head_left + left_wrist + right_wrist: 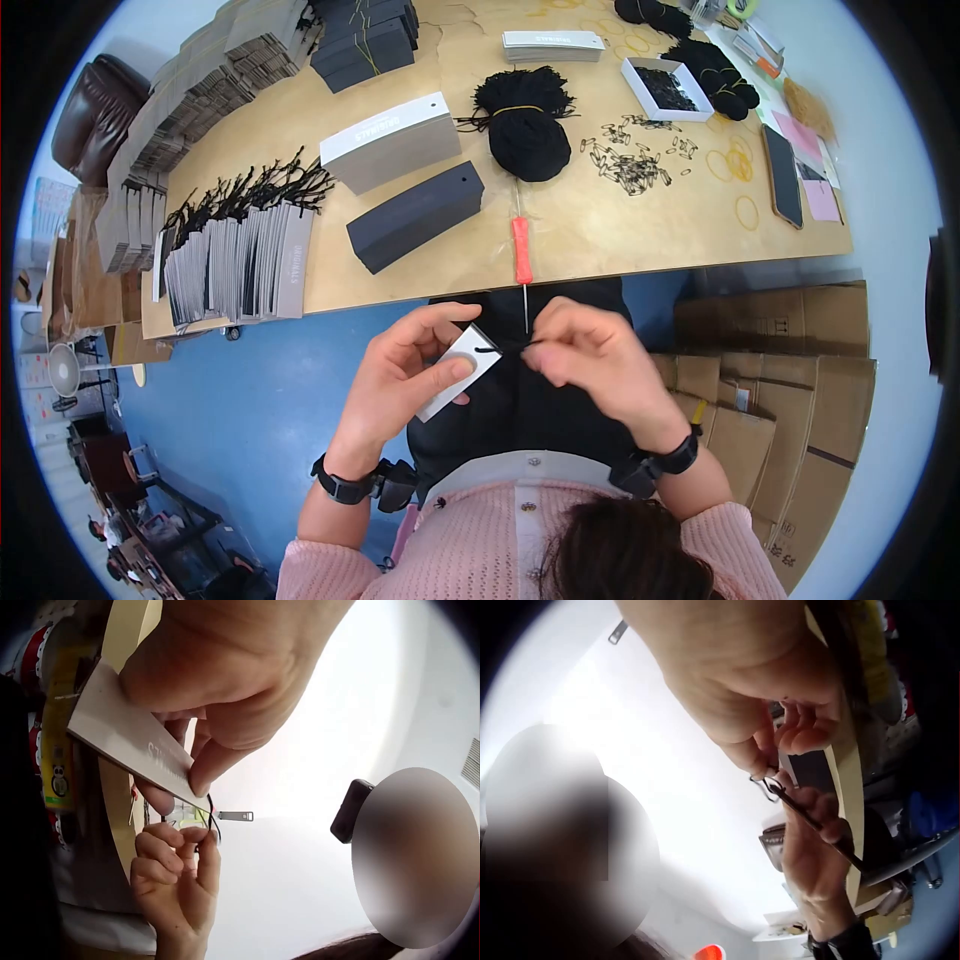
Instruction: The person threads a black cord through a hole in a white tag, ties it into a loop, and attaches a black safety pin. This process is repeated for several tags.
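Observation:
In the head view the left hand (pixel 405 375) holds a white tag (pixel 462 372) by its edges, thumb on its face. A black cord (pixel 487 350) comes through the tag's upper end. The right hand (pixel 590 360) pinches the cord just right of the tag. The left wrist view shows lettering on the tag (pixel 131 735) and the right hand (pixel 176 881) pinching the cord loop below its end. From the right wrist view, the tag (pixel 817 825) appears edge-on in the left hand (pixel 814 862).
A red-handled tool (pixel 521 250) juts over the table edge towards the lap. On the table (pixel 600 235) stand tag stacks (pixel 415 215), corded tags (pixel 240 262), a black cord bundle (pixel 528 130), loose clips (pixel 635 165), a white box (pixel 667 90) and a phone (pixel 782 175). Cartons (pixel 790 400) stand at right.

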A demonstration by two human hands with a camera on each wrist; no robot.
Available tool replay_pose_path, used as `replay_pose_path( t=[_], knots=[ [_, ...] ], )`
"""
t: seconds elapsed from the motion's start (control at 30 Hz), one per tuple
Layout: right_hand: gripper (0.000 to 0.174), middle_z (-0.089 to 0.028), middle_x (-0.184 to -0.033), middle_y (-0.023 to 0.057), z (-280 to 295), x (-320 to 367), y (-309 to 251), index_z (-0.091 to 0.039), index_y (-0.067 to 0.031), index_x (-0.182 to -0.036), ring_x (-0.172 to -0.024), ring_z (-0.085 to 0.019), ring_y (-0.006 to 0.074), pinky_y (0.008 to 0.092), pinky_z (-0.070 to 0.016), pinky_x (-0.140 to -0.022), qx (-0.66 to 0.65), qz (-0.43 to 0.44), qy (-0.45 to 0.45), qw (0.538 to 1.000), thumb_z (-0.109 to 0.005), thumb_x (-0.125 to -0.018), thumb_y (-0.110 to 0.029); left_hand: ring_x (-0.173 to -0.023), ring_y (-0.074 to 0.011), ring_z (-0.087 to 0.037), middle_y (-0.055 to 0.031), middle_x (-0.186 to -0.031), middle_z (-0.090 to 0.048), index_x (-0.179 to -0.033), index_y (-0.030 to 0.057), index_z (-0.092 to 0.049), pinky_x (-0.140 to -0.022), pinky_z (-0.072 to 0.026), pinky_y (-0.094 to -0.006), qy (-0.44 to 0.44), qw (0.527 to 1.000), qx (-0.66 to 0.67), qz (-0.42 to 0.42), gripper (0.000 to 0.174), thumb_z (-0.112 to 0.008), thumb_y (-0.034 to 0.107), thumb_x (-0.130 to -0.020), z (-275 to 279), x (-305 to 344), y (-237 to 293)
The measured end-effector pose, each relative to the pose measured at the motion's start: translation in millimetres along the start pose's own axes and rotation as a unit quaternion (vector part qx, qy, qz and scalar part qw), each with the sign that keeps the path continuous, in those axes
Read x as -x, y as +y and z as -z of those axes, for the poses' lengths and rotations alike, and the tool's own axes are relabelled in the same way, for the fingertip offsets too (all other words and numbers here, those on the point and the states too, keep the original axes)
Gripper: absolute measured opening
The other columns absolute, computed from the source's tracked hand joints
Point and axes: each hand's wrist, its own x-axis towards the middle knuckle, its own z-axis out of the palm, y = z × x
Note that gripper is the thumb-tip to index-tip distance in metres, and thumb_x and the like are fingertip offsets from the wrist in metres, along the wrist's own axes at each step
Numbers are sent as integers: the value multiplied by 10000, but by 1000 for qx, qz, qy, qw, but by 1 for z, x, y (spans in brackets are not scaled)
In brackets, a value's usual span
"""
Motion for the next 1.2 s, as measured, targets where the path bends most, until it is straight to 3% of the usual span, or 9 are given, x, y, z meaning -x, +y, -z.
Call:
replay_pose_path(
  t=[0.17, 0.33, 0.57, 0.77, 0.87, 0.93, 1.03, 1.1, 1.2],
  knots=[
    [63, -630, -1008, 82, 33, 2, -8, -593, -26, -946, -800, -667, 184, 293, -555, -683, -243, -6, 3, 970, -606, -959, -86, -839, -142, -621, -45, -941, -669, -1200, 63, -716, -711, -509, -292, -49, 958, -243, -143, 371, -715, -47, -846, 13, 5, -3],
    [91, -654, -1081, 181, 38, -1, 8, -540, -20, -888, -923, -729, 302, 393, -625, -813, -311, -59, -21, 948, -539, -962, -74, -866, -172, -620, -96, -955, -676, -1194, 22, -720, -749, -477, -286, -112, 927, -346, -92, 440, -726, -106, -773, 2, 25, 26],
    [181, -645, -1180, 203, 16, -4, -7, -570, 18, -1028, -1083, -685, 334, 400, -599, -884, -313, -47, -19, 948, -526, -1012, -156, -873, -133, -557, -41, -986, -629, -1270, 39, -683, -783, -464, -258, 76, 958, -252, -117, 421, -620, -82, -872, 13, 40, 57],
    [404, -630, -1241, 202, 13, -1, -18, -550, 81, -1255, -1141, -650, 306, 397, -543, -954, -171, 21, -86, 981, -581, -1005, -234, -894, -83, -563, -48, -1056, -619, -1366, 26, -601, -792, -467, -221, 300, 888, -231, -260, 473, -604, -40, -898, 70, -15, 100],
    [296, -656, -1173, 147, 14, 5, -11, -603, 48, -1199, -1040, -677, 224, 344, -543, -919, -139, -7, -79, 987, -617, -986, -157, -951, -185, -575, -121, -1144, -582, -1325, 13, -620, -848, -478, -285, 341, 775, -450, -283, 475, -563, -89, -865, 117, -44, 66],
    [194, -673, -1063, 85, 13, 5, -14, -649, 17, -1139, -947, -673, 157, 296, -543, -839, -84, -17, -50, 995, -641, -974, -85, -1053, -315, -529, -178, -1216, -529, -1285, 10, -635, -918, -456, -373, 361, 600, -660, -272, 497, -524, -130, -821, 136, -57, 27],
    [134, -671, -1019, 77, 8, -8, -27, -675, 18, -1064, -916, -659, 127, 284, -537, -776, 113, 59, 21, 992, -652, -965, -70, -1147, -377, -466, -201, -1253, -509, -1277, 14, -634, -969, -411, -450, 415, 589, -659, -214, 514, -529, -128, -794, 124, -59, 13],
    [81, -651, -962, 83, 9, -29, -38, -698, -2, -986, -832, -658, 156, 297, -524, -714, 273, 109, 74, 953, -698, -913, -39, -1213, -357, -455, -181, -1296, -503, -1298, 25, -624, -983, -389, -473, 418, 580, -677, -177, 480, -587, -62, -827, 124, -53, 13],
    [104, -611, -901, 96, 21, -76, -39, -706, -30, -948, -787, -639, 230, 329, -517, -689, 530, 294, 206, 768, -733, -847, -29, -1281, -350, -428, -156, -1393, -482, -1323, 45, -609, -1041, -320, -498, 454, 581, -644, -202, 456, -650, 40, -869, 111, -42, 15]
  ],
)
